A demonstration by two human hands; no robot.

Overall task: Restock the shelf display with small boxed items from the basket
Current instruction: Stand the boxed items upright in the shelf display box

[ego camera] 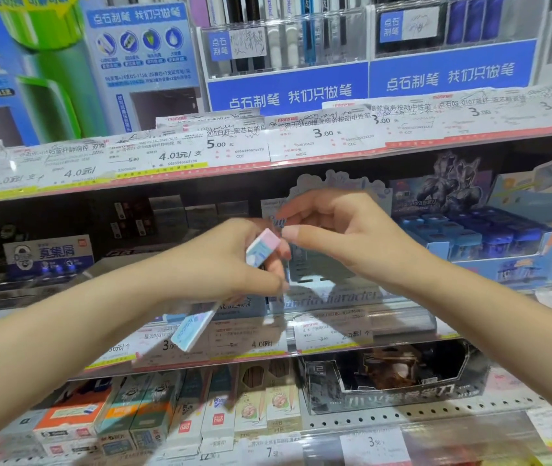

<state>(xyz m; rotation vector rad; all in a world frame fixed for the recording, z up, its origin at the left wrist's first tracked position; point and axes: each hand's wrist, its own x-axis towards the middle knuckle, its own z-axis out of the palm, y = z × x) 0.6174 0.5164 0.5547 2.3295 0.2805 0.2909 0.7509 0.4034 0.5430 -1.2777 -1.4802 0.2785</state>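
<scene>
Fingers (267, 264) of the left hand (227, 260) were curled around a small pastel box (262, 247), pink at its upper end and pale blue below, held tilted with the pink end up and to the right. A second pastel box (191, 327) of the same colouring projected downward from below that hand, in front of the price labels (254, 344); motion blur prevented confirmation of whether the fingers gripped it. The right hand (341, 237) was positioned just beside the left, with its thumb (296, 233) extended toward the pink end of the upper box and its fingers (296, 205) loosely curved above, holding nothing; contact between thumb and box could not be determined. Both hands were raised in front of the middle shelf (385, 334), directly before a pale display carton (335, 290) bearing script lettering. To the right on that shelf stood a blue display tray (503, 264) of small blue items. To the left was a dark box with white characters (49, 257). The upper shelf rail (267, 142) carried price tags below blue pen displays (288, 92). The lower shelf held upright pencil boxes (173, 415) and a dark carton (395, 385). No basket appeared in view.
</scene>
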